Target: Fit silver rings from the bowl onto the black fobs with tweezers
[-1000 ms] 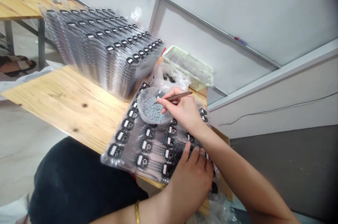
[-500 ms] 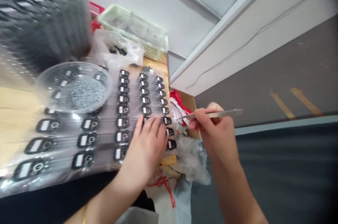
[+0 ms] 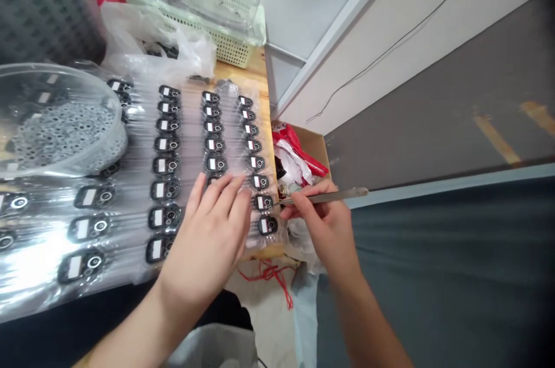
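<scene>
While shut on tweezers (image 3: 323,198), right hand (image 3: 321,223) beside blister tray (image 3: 186,131); left hand (image 3: 208,235) splayed atop

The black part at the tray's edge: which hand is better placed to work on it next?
Probably the right hand: it holds the tweezers, tips beside the black part; the left hand lies empty on the tray.

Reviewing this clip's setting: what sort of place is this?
Probably a small workshop doing hand assembly: a clear plastic tray holds rows of small black labelled parts, a clear round dish holds tiny grey rings, and the right hand works with tweezers.
</scene>
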{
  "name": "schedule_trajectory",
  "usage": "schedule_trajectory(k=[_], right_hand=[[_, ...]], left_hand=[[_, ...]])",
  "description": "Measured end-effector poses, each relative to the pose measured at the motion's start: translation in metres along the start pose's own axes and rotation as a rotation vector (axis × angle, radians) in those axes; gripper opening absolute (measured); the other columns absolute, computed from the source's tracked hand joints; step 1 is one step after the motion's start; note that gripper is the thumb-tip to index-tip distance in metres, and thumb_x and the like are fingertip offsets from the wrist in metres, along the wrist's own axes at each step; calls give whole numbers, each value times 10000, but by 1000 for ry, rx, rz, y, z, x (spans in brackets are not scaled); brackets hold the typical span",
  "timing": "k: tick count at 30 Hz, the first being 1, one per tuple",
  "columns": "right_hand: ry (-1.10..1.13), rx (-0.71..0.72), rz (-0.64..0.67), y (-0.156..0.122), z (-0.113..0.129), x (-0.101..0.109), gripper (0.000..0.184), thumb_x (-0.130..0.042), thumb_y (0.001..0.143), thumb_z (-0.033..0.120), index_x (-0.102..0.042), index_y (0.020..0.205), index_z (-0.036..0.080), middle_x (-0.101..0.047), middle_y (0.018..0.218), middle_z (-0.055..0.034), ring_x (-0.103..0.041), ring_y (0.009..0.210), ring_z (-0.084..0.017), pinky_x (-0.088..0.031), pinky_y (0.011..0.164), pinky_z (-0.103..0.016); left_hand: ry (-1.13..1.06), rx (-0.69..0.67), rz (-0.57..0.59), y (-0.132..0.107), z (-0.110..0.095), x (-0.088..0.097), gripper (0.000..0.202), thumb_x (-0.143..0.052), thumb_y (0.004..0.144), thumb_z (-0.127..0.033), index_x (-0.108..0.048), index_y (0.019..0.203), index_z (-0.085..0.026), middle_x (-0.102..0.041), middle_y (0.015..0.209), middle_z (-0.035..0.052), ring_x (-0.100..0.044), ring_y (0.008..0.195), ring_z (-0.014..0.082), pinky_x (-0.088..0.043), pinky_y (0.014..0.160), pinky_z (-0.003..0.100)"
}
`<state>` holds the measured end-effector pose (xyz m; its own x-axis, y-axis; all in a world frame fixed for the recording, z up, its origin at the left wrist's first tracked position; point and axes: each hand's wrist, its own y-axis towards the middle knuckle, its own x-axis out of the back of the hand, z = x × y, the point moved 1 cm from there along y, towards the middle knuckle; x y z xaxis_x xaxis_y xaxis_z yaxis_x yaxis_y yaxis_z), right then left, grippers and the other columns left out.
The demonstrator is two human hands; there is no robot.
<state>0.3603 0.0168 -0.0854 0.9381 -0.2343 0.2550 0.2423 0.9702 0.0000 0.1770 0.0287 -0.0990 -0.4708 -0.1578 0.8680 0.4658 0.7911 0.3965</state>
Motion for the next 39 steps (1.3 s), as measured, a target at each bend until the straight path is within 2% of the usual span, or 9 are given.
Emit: schedule_trajectory(k=[6,12,20,39], right_hand=[[-39,-3,34,8,0,0,190,-672,872,282,-527,772,211,-638,580,50,-652,540,-107,-537,561,-212],[-46,-37,66,10,0,0,205,-684,858,304,-526,768,210,-643,564,41,-653,532,-128,-544,562,-242],[-46,-21,44,10,1,-1,202,-688,856,296,-525,775,208,-652,578,43,-661,547,-118,-547,573,-224],[-95,-24,96,12,2,-1,207,-697,852,320,-530,784,217,-670,585,33,-677,554,-130,-552,568,-229]], left_hand=[[4,9,18,-2,-1,0,281,-401,966,-167,-583,1174,-116,-604,1329,120,-520,1247,292,-301,1142,552],[0,9,18,-2,-1,-2,254,-431,958,-168,-573,1163,-123,-595,1334,121,-510,1255,289,-279,1154,551],[-1,21,26,-3,-1,-1,262,-430,967,-193,-566,1177,-117,-598,1329,130,-510,1260,287,-285,1155,552],[-9,38,21,-2,-1,-2,275,-492,920,-140,-577,1180,-123,-590,1341,121,-501,1270,275,-279,1172,538]])
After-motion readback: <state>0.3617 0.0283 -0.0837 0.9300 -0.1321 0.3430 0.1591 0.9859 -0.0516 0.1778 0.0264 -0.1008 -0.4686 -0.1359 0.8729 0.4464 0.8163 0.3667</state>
